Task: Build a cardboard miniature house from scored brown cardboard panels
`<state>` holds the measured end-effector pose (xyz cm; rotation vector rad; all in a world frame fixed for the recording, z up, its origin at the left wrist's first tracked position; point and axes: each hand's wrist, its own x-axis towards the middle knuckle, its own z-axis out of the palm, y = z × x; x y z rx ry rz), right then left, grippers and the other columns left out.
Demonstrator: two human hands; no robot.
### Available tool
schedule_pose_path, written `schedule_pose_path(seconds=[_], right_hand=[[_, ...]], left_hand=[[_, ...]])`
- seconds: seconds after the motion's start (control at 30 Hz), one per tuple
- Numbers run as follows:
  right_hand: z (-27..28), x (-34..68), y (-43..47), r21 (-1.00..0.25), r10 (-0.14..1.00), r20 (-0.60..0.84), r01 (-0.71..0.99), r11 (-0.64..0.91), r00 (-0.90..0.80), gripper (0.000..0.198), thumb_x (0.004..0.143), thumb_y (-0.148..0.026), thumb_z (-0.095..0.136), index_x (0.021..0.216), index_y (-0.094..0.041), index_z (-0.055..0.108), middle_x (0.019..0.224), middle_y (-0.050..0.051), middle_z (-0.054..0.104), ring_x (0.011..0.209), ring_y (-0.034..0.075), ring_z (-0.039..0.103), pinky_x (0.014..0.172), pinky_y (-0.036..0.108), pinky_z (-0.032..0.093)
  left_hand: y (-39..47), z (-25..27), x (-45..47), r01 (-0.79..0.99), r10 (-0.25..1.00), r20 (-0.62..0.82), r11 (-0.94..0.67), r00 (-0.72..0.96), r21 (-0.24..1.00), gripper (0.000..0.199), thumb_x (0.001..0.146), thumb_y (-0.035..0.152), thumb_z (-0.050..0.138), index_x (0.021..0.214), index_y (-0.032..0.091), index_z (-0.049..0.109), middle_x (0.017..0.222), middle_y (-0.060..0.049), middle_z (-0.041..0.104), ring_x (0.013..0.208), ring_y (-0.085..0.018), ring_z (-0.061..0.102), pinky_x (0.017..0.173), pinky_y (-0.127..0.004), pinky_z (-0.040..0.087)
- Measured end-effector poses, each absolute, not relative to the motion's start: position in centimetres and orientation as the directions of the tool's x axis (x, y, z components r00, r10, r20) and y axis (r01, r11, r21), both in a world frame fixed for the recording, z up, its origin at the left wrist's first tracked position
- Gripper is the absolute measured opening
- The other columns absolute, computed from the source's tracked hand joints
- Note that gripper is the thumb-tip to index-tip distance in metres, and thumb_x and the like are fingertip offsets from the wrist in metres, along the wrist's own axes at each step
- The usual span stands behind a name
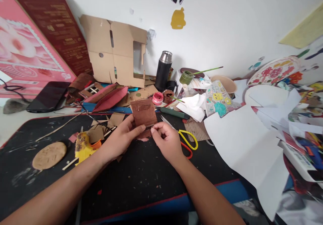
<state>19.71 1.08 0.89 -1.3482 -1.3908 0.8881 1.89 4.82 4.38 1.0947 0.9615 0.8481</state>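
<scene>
My left hand (127, 136) grips a brown-painted cardboard piece (144, 114) by its lower left side, thumb across the front. The piece is held up, tilted, over the black mat (136, 181). At its lower right edge, the fingertips of my right hand (166, 141) are pinched together. A thin, light sliver shows between the two thumbs, too small to name. Just right of my right hand lie scissors (189, 140) with yellow and red handles, blades partly hidden. Behind the piece stand a pink paint pot (157, 98) and a brown paint pot (168, 96).
Left on the mat are a yellow glue gun (83, 147) and an oval cardboard disc (49, 155). A black flask (163, 70) and a cut cardboard sheet (121, 50) stand at the wall. White paper (247, 144) overhangs the right side. A green-handled cutter (174, 113) lies behind the scissors.
</scene>
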Motion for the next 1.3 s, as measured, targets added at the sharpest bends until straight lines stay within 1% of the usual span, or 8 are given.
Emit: schedule_pose_path(seconds=[0.17,0.27,0.53,0.7,0.83,0.93,1.13,1.3], right_hand=[[0.8,19.7,1.1,-0.947,0.985,0.150,0.298,0.119,0.085,0.016,0.093,-0.038,0.064,0.087,-0.024,0.067,0.057,-0.007,0.051,0.052,0.013,0.046,0.056,0.027,0.041],[0.8,19.6,1.2,-0.942,0.982,0.163,0.311,0.127,0.092,0.016,0.093,-0.037,0.064,0.087,-0.023,0.067,0.056,-0.007,0.050,0.052,0.013,0.046,0.056,0.026,0.041],[0.8,19.6,1.2,-0.943,0.980,0.171,0.306,0.132,0.104,0.015,0.094,-0.036,0.064,0.087,-0.023,0.066,0.057,-0.007,0.050,0.052,0.013,0.046,0.056,0.027,0.039],[0.7,19.6,1.2,-0.938,0.981,0.164,0.325,0.124,0.099,0.015,0.093,-0.036,0.063,0.086,-0.023,0.067,0.057,-0.007,0.050,0.052,0.013,0.046,0.056,0.027,0.038],[0.6,19.6,1.2,-0.929,0.980,0.173,0.346,0.129,0.100,0.016,0.093,-0.036,0.063,0.087,-0.022,0.067,0.056,-0.008,0.049,0.052,0.012,0.045,0.056,0.027,0.038],[0.5,19.6,1.3,-0.926,0.981,0.177,0.351,0.138,0.082,0.015,0.093,-0.035,0.062,0.088,-0.022,0.067,0.057,-0.008,0.049,0.052,0.012,0.046,0.056,0.026,0.038],[0.4,19.6,1.3,-0.922,0.983,0.168,0.364,0.129,0.075,0.014,0.093,-0.034,0.061,0.087,-0.022,0.067,0.057,-0.008,0.050,0.053,0.012,0.046,0.057,0.026,0.038],[0.5,19.5,1.2,-0.923,0.985,0.153,0.369,0.113,0.081,0.013,0.092,-0.033,0.062,0.086,-0.022,0.066,0.057,-0.008,0.050,0.052,0.012,0.046,0.057,0.026,0.038]], left_hand=[[4.6,4.7,2.1,-0.095,0.909,-0.194,0.245,0.370,0.965,0.058,0.080,0.046,0.086,0.129,0.021,0.066,0.135,-0.013,0.075,0.118,-0.037,0.073,0.085,-0.042,0.067],[4.5,4.7,2.2,-0.086,0.913,-0.181,0.226,0.365,0.970,0.058,0.081,0.046,0.086,0.130,0.022,0.066,0.133,-0.012,0.076,0.121,-0.038,0.072,0.085,-0.041,0.067],[4.5,3.8,2.1,-0.108,0.918,-0.129,0.181,0.375,0.978,0.058,0.085,0.043,0.083,0.135,0.023,0.064,0.135,-0.012,0.075,0.122,-0.035,0.071,0.092,-0.042,0.065],[4.5,3.9,2.1,-0.054,0.919,-0.117,0.148,0.376,0.988,0.058,0.086,0.045,0.081,0.135,0.021,0.061,0.132,-0.013,0.075,0.113,-0.035,0.074,0.085,-0.042,0.066],[4.6,3.8,2.0,-0.050,0.913,-0.135,0.167,0.385,0.985,0.062,0.087,0.048,0.079,0.139,0.020,0.058,0.137,-0.013,0.073,0.119,-0.035,0.072,0.089,-0.043,0.065],[4.6,3.7,2.0,-0.040,0.906,-0.156,0.186,0.393,0.982,0.064,0.088,0.048,0.078,0.140,0.019,0.056,0.137,-0.013,0.073,0.122,-0.035,0.071,0.090,-0.044,0.066],[4.6,3.7,2.1,-0.026,0.909,-0.142,0.165,0.392,0.986,0.064,0.087,0.048,0.079,0.140,0.018,0.057,0.138,-0.014,0.072,0.116,-0.035,0.072,0.088,-0.046,0.066],[4.6,3.7,2.2,-0.008,0.914,-0.143,0.158,0.381,0.987,0.065,0.086,0.048,0.079,0.139,0.017,0.057,0.134,-0.014,0.074,0.108,-0.032,0.074,0.088,-0.046,0.066]])
